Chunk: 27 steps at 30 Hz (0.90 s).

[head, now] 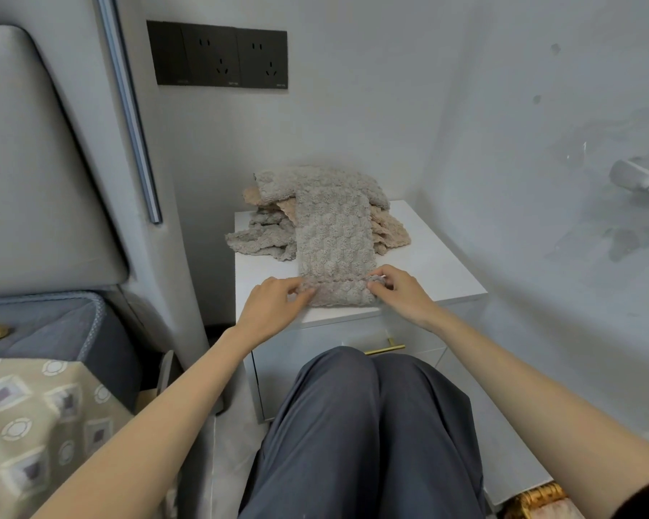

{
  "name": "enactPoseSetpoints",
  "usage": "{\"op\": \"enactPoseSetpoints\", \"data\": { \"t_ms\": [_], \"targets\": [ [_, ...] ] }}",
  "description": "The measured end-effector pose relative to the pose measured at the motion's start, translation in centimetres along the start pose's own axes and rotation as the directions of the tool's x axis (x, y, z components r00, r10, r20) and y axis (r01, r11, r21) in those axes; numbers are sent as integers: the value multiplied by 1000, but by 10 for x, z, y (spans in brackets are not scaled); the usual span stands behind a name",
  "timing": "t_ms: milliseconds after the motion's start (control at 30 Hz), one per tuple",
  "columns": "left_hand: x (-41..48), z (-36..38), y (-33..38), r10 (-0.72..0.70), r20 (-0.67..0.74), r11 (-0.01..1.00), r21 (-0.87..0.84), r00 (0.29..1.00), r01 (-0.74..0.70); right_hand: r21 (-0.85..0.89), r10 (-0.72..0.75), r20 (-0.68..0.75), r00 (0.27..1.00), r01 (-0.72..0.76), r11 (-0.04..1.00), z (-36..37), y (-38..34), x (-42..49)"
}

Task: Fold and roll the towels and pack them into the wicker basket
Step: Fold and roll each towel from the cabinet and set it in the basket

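A grey textured towel (334, 234), folded into a long strip, lies on the white nightstand (428, 264) and runs away from me over a heap of other towels. Its near end is turned over into a short roll (340, 294) at the front edge. My left hand (274, 305) pinches the left end of that roll. At the roll's right end, my right hand (398, 290) pinches it with curled fingers. The pile of grey and beige towels (274, 226) sits at the back of the nightstand. A corner of the wicker basket (536, 500) shows at the bottom right, with a towel inside.
A wall with black sockets (218, 56) stands behind the nightstand, and another wall is close on the right. A grey headboard (34, 174) and bed with a patterned cover (34, 425) are on the left. My knees (360, 406) are under the nightstand's front.
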<state>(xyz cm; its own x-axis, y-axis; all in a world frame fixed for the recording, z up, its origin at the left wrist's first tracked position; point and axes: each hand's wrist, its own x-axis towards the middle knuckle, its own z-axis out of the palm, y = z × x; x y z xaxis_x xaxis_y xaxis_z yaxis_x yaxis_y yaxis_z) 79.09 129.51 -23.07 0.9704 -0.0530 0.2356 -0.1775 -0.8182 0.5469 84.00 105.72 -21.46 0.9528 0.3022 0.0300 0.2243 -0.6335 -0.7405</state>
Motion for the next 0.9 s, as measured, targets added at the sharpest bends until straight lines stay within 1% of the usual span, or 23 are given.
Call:
{"op": "enactPoseSetpoints", "data": {
  "t_ms": [67, 100, 200, 300, 333, 367, 400, 467, 500, 567, 633, 700, 800, 900],
  "targets": [
    [7, 1, -2, -149, 42, 980, -130, 988, 153, -12, 25, -44, 999, -26, 1000, 1, 5, 3],
    [9, 2, -3, -191, 60, 968, -154, 980, 198, -31, 34, -65, 997, -36, 999, 2, 7, 4],
    [15, 4, -5, -260, 79, 952, -145, 962, 269, -152, 73, -124, 990, -92, 984, 7, 13, 8],
    [18, 9, -5, -310, 51, 943, -114, 949, 314, -216, 104, -179, 978, -143, 966, 9, 13, 10],
    [19, 10, -4, -324, 44, 939, -106, 945, 327, -246, 93, -204, 975, -143, 959, 11, 10, 9],
    [19, 10, -3, -337, 42, 935, -105, 941, 340, -300, 45, -246, 968, -121, 946, 13, 7, 7],
    [19, 10, -2, -346, 44, 931, -110, 937, 348, -370, -48, -299, 953, -69, 927, 15, 4, 5],
    [19, 10, -1, -355, 50, 927, -113, 934, 358, -482, -305, -353, 884, 108, 870, 23, -7, 1],
    [19, 10, 0, -356, 50, 927, -106, 933, 359, -499, -420, -333, 844, 220, 838, 29, -13, -2],
    [20, 9, 2, -362, 52, 927, -84, 931, 366, -499, -579, -210, 788, 423, 756, 43, -21, -6],
    [21, 9, 2, -365, 55, 926, -83, 929, 369, -496, -639, -81, 765, 525, 692, 56, -21, -9],
    [20, 8, 2, -365, 51, 926, -84, 929, 369, -514, -641, -1, 767, 550, 658, 62, -14, -11],
    [20, 9, 2, -362, 26, 931, -30, 932, 363, -524, -611, 79, 788, 554, 647, 56, 1, -14],
    [20, 11, 5, -355, -27, 934, 37, 934, 356, -546, -599, 70, 797, 534, 646, 43, 13, -16]
  ]
}}
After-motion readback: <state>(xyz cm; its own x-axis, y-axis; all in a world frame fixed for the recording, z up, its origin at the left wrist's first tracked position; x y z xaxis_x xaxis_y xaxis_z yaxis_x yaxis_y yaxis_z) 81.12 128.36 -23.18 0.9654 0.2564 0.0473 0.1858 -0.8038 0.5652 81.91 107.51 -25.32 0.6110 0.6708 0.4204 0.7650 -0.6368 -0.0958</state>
